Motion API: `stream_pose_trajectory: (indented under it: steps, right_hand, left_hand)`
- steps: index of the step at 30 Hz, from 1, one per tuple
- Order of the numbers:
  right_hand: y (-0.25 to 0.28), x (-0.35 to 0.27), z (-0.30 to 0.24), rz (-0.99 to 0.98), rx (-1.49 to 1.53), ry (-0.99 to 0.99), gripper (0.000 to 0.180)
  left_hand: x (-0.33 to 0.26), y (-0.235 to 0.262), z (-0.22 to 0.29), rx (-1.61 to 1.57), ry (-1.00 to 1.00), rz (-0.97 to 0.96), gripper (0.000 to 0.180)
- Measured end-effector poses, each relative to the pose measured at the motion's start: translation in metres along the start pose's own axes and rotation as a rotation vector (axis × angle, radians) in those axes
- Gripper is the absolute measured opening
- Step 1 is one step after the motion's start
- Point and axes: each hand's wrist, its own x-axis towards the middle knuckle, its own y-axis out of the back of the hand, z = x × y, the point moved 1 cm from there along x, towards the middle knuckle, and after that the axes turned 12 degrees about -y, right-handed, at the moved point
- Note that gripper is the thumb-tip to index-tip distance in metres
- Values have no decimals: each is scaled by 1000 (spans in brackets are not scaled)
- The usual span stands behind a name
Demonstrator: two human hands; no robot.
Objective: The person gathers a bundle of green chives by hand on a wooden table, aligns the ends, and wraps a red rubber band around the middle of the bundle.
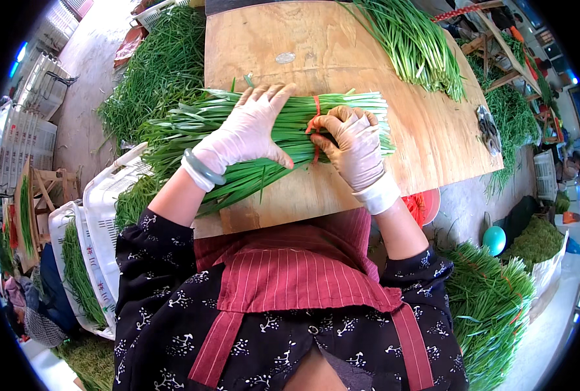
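A thick bundle of garlic chives [301, 124] lies across the wooden board [251, 52], white cut ends to the right and green leaves to the left. My gloved left hand [257, 127] rests flat on top of it, open, thumb spread from the fingers. Around the bundle near the cut ends runs a red tie [316, 105]. My gloved right hand [355, 146] is closed in a pinch on this tie, at the near part of the bundle. The fingertips hide part of the tie.
Loose chives [417, 45] lie at the board's far right, and scissors [489, 130] at its right edge. A bowl of red ties [427, 207] sits below that edge. White crates [101, 195] and a chive heap [159, 72] stand left; bundled chives [485, 313] lie at lower right.
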Motion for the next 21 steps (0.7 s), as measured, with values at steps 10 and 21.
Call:
stream_pose_trajectory:
  steps: [10, 21]
  right_hand:
    - [-10, 0, -8, 90, -13, 29, 14]
    - [-17, 8, -3, 159, 146, -72, 11]
  left_hand:
    - [-5, -3, 0, 78, 33, -14, 115]
    - [-1, -1, 15, 222, 39, -25, 114]
